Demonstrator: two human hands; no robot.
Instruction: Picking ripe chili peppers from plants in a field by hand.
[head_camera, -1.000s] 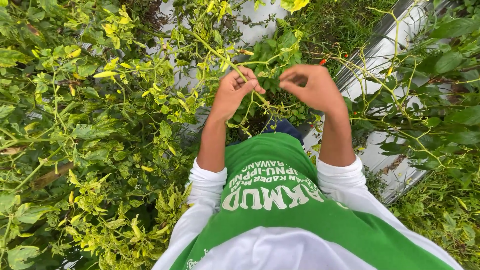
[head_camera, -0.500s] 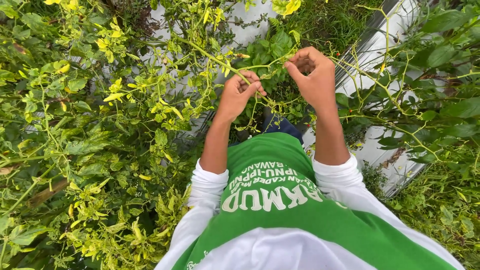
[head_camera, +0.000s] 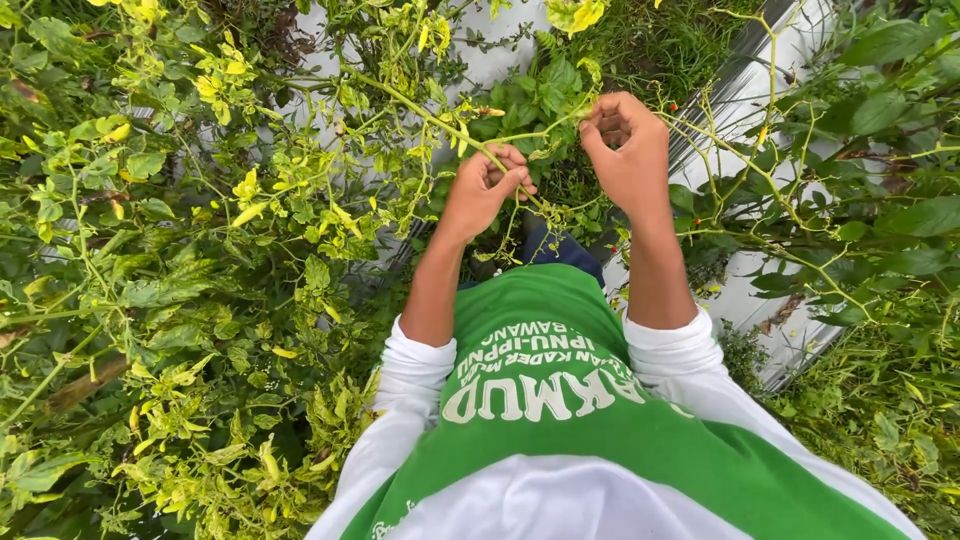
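I see the left hand (head_camera: 482, 190) curled around a thin green stem (head_camera: 420, 112) at upper centre, fingers closed on it. The right hand (head_camera: 625, 150), just beside it, pinches the same stem's leafy tip — yellowing leaves (head_camera: 215, 85) at upper left, silver ground sheeting (head_camera: 745, 100) at upper right.

Tangled stems hem both hands in; open room lies only near the chest.

The left hand (head_camera: 483, 190) and right hand (head_camera: 627, 150) sit among thin green stems (head_camera: 440, 122) crossing the space ahead. Dense yellow-green foliage (head_camera: 170, 280) blocks the left side; leafy branches (head_camera: 850, 210) crowd the right. The pale plastic ground sheet (head_camera: 745, 290) shows through narrow gaps. Between the forearms, above the green shirt (head_camera: 540, 390), the way is open.
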